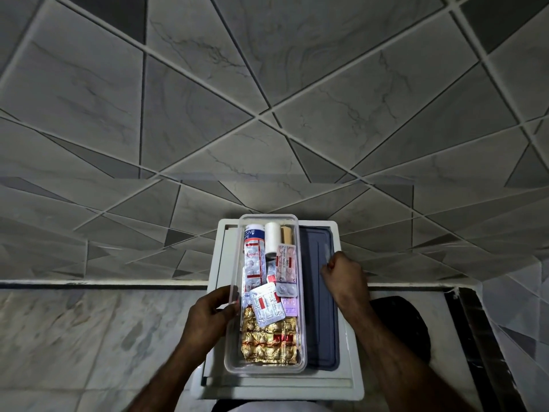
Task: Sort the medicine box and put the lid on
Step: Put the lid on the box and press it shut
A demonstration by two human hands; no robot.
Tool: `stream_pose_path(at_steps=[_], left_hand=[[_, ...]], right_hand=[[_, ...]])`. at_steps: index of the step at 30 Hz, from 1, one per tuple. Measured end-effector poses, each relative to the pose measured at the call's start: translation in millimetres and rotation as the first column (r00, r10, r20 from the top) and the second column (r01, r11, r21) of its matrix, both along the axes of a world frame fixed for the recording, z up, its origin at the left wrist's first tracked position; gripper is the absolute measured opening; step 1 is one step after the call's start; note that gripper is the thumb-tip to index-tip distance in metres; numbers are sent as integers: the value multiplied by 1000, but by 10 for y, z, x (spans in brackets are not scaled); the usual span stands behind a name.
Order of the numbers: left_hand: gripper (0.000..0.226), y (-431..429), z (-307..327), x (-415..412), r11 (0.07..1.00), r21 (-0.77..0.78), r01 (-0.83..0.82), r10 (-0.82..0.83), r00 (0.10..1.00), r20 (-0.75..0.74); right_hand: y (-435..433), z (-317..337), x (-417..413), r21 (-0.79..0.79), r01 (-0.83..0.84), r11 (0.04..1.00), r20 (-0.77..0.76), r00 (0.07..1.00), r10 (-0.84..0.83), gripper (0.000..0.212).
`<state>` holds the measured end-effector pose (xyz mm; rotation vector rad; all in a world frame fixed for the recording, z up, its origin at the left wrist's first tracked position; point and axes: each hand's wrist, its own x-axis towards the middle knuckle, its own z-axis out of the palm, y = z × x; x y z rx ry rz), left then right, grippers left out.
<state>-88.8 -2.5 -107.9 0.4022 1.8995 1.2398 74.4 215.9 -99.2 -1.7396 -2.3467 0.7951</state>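
On the white tabletop (282, 391), left of centre, a clear medicine box (264, 377) stands lengthwise from near edge to far edge. Its grey lid (322, 322) lies flat just beside it on the right. The left hand (208, 313) grips the box's left wall. The right hand (344, 278) is curled round the lid's right edge. Box contents: 1 gold blister strip (269, 343) at the near end, white-and-red strips (267, 304) mid-box, 2 tape rolls (272, 237) at the far end.
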Motion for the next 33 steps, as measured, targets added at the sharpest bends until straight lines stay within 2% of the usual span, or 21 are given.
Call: stream_pose_path(at_steps=[3, 6, 9, 11, 14, 16, 18, 20, 24, 26, 29, 33], left_hand=[[32, 14, -10, 29, 1000, -4, 8, -8, 1000, -4], [32, 40, -20, 48, 1000, -6, 6, -6, 1000, 6], [31, 70, -14, 70, 1000, -1, 15, -15, 1000, 19], [32, 93, 0, 86, 1000, 0, 23, -23, 1000, 19], [33, 130, 20, 107, 1000, 0, 31, -31, 999, 18], [33, 149, 26, 120, 999, -1, 35, -35, 999, 22], [34, 169, 34, 135, 999, 2, 39, -39, 999, 28], [33, 188, 40, 152, 999, 7, 43, -44, 999, 28], [32, 229, 46, 191, 998, 10, 57, -57, 998, 24], [32, 243, 54, 211, 998, 12, 59, -59, 998, 17], [31, 260, 68, 220, 997, 25, 67, -67, 998, 18], [31, 256, 58, 204, 998, 23, 59, -60, 998, 37]], right_hand=[[-20, 50, -15, 34, 22, 999, -25, 999, -21, 16], [-19, 87, -21, 46, 70, 996, -139, 988, -63, 11], [3, 172, -28, -70, 159, 985, -314, 934, -173, 3], [9, 253, -26, -161, 198, 967, -425, 871, -249, 9], [-6, 403, -47, -230, 212, 950, -531, 791, -305, 3], [-7, 447, -84, -247, 202, 948, -559, 769, -310, 7], [-14, 460, -146, -174, 171, 970, -527, 815, -238, 11], [-5, 440, -218, -51, 119, 992, -459, 879, -129, 2], [-48, 418, -400, 202, -95, 975, -246, 958, 144, 16], [-120, 376, -476, 191, -214, 958, -153, 957, 245, 20], [-194, 332, -461, 110, -216, 970, -196, 952, 235, 23], [-59, 320, -204, 10, -5, 1000, -378, 926, 9, 12]])
